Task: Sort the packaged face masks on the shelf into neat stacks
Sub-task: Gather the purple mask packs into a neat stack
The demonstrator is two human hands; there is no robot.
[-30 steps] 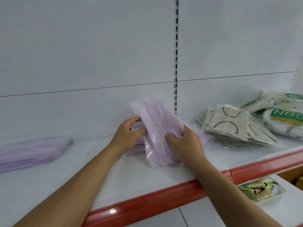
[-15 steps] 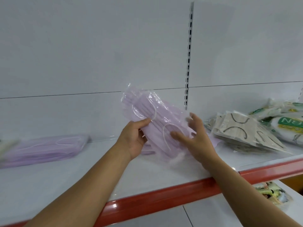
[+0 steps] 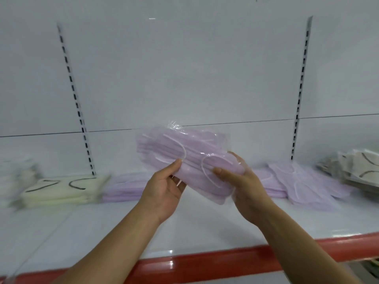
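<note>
A clear pack of purple face masks [image 3: 192, 152] is held up above the white shelf [image 3: 205, 228], tilted down to the right. My left hand [image 3: 164, 191] grips its lower left edge and my right hand [image 3: 242, 181] holds its right end from below. On the shelf to the left lies a flat purple stack [image 3: 123, 187], with a cream stack [image 3: 61, 189] beside it. More loose purple packs [image 3: 303, 183] lie to the right.
A pile of beige packs with dark ear loops [image 3: 356, 171] sits at the far right. A blurred whitish stack [image 3: 14, 177] is at the far left. The shelf has a red front edge [image 3: 205, 265] and two slotted uprights [image 3: 299, 89] on the back wall.
The view has swung left, bringing the cream and left purple stacks into sight. Both hands have carried the purple pack leftward, and it now lies flatter, with my right hand under its right end.
</note>
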